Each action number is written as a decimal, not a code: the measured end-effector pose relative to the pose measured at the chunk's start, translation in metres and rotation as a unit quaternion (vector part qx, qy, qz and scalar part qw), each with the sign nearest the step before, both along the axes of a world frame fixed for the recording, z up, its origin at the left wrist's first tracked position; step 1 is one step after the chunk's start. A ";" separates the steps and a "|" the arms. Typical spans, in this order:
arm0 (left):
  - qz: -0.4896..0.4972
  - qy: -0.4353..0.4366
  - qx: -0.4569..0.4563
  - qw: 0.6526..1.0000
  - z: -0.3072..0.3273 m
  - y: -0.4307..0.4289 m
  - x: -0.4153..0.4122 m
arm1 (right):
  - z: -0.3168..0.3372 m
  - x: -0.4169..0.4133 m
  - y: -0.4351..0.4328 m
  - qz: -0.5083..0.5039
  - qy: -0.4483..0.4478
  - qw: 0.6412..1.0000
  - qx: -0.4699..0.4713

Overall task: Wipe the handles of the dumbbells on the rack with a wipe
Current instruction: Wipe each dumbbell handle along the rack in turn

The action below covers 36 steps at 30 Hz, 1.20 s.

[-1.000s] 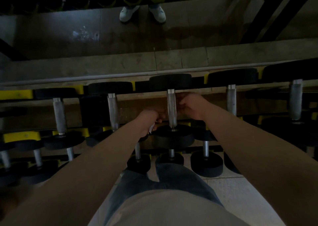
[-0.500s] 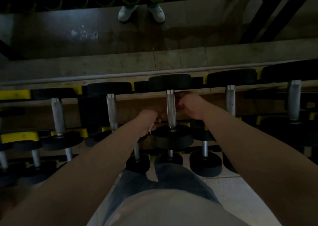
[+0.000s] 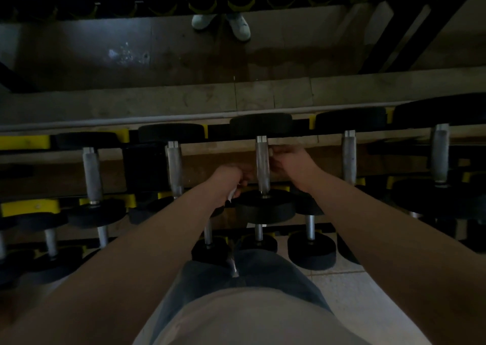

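Dim gym: a black-and-yellow steel rack holds black-ended dumbbells. The central knurled silver handle has the left hand at its 8 o'clock, fisted round a white wipe. The right hand, at 3 o'clock, curls against it, grip unclear. Neighbouring handles probably remain to be wiped.

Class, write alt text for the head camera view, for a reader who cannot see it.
In dim light, from above, a person's left hand grips a white wipe beside the metal handle of a black dumbbell on a rack; the right hand touches the handle's other side. More dumbbells line the rack.
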State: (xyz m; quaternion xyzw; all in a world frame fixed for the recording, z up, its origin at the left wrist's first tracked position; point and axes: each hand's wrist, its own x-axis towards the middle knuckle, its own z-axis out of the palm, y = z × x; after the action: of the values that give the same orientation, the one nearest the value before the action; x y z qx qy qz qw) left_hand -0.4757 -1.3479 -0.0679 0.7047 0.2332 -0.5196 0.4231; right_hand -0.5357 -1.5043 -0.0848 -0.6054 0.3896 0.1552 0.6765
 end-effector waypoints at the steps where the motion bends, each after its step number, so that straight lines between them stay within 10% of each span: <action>1: -0.003 -0.004 -0.002 1.000 0.000 0.000 -0.001 | 0.001 -0.006 0.001 0.059 0.015 0.997 -0.047; 5: -0.039 -0.005 0.004 0.999 0.011 0.000 -0.007 | -0.002 -0.031 0.006 0.338 0.097 0.915 -0.198; 12: -0.066 -0.026 -0.056 0.996 0.021 0.016 -0.011 | 0.008 -0.033 0.034 0.120 0.011 0.928 -0.352; 20: -0.096 -0.050 -0.079 0.991 0.018 0.049 -0.012 | 0.016 -0.038 0.057 0.258 0.072 0.883 -0.386; 36: -0.148 -0.182 -0.177 0.956 0.022 0.054 -0.012 | 0.042 -0.040 0.077 -0.015 -0.013 0.981 -0.194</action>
State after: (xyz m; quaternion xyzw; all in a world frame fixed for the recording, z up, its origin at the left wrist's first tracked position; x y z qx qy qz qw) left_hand -0.4875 -1.2944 -0.0456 0.7276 -0.0504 -0.4725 0.4948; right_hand -0.5754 -1.4272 -0.0424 -0.7210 0.4128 0.0590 0.5534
